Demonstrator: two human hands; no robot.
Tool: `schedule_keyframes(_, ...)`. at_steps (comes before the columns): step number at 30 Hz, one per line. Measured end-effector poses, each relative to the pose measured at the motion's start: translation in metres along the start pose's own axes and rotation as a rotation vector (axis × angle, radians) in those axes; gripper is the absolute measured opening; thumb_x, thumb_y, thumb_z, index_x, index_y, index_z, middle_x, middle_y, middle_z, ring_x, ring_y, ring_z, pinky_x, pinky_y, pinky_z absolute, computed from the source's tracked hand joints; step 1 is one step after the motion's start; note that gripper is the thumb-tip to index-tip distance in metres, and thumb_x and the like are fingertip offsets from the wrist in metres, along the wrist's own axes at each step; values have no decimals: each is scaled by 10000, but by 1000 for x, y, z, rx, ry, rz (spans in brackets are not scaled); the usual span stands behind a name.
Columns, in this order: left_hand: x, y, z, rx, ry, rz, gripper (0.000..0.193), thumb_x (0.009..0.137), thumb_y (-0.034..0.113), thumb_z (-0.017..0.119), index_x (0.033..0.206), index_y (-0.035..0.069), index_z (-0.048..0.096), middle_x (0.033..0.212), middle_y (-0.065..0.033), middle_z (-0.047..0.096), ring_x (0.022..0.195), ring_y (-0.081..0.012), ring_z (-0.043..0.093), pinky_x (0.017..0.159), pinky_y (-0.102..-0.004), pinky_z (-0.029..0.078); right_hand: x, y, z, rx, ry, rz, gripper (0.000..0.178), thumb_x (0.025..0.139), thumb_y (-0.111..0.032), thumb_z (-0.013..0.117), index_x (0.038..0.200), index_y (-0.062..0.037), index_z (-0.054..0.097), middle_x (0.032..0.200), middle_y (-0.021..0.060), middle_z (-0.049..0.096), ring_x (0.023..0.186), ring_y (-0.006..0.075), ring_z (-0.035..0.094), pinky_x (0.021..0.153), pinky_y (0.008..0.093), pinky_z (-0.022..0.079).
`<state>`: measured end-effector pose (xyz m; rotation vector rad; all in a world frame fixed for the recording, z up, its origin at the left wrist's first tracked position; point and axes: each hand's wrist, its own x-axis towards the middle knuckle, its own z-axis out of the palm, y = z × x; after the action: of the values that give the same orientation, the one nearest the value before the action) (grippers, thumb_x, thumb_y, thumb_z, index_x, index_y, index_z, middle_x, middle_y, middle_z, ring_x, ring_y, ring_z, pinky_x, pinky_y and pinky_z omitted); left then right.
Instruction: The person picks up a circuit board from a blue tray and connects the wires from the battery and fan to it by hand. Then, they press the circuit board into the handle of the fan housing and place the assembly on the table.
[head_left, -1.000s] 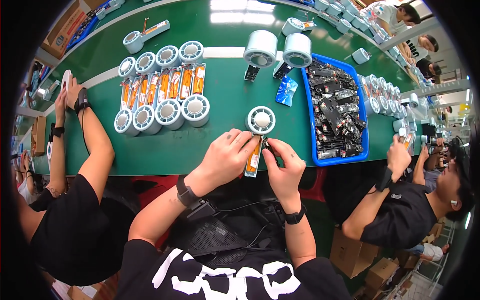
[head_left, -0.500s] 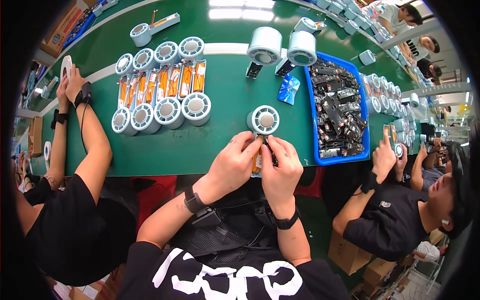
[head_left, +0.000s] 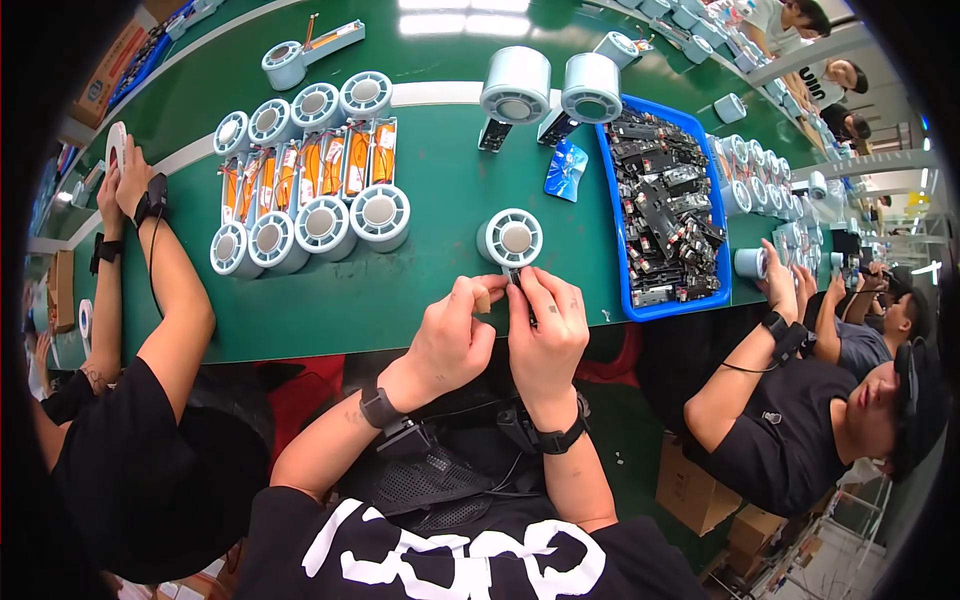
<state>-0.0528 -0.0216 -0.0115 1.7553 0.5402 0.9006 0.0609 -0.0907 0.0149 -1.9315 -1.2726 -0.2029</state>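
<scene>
In front of me a pale blue round housing (head_left: 512, 238) with a slotted ring and grey centre lies face up on the green table. Its narrow handle points toward me and is mostly covered by my fingers. My right hand (head_left: 550, 325) is closed around that handle, thumb and fingers along its right side. Curled at the handle's left side is my left hand (head_left: 447, 328), thumb and forefinger drawn together close to the neck. Whatever lies between the left fingertips is hidden. Dark parts show only slightly between the hands.
A blue tray (head_left: 632, 285) of black circuit modules stands right, with a blue card (head_left: 567, 170) beside it. Two housings (head_left: 515, 85) stand upright behind. Left are rows of housings (head_left: 322, 222) with orange battery packs (head_left: 310, 165). Co-workers (head_left: 785, 390) sit on both sides.
My hands have closed over the handle, so the orange pack and board seen there before are covered. My left hand has curled and turned. The right co-worker now holds up a housing.
</scene>
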Motion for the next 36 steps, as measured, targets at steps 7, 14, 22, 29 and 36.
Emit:
schedule_keyframes(7,1,-2,2,2,31,-4,209,763,-158,498,928,-44,439,1092,-288,676,965,-425,705,729,-381,592,-3,3,4,-11,34,-52,251,823,15,752,1072,-2,729,1077,127,697,929,307,656,775,394,550)
schedule_keyframes(14,2,-4,-1,9,17,24,206,765,-163,491,919,-35,440,1080,-282,679,944,-420,705,741,-392,586,-4,9,7,62,-73,-21,356,877,-21,706,1214,17,596,1132,178,620,959,343,598,812,429,518)
schedule_keyframes(22,3,-4,-4,20,31,-23,192,762,-159,474,899,-30,441,1030,-242,675,943,-359,719,735,-361,574,-3,0,-1,-137,-342,80,369,952,-120,642,1267,24,515,1091,215,574,948,380,565,815,456,493)
schedule_keyframes(29,-2,-9,-7,-66,58,-131,161,833,-100,568,895,-11,449,960,-184,682,868,-242,719,630,-334,544,-1,-5,-9,-123,-376,82,408,933,-126,671,1277,33,517,1038,215,595,906,389,592,786,468,503)
schedule_keyframes(36,6,28,1,-651,84,-490,223,915,-13,667,1092,-19,531,1133,-118,659,1014,-176,682,776,-315,562,8,-7,-28,195,-292,64,453,883,-88,717,1272,30,517,1051,212,607,936,391,614,803,464,510)
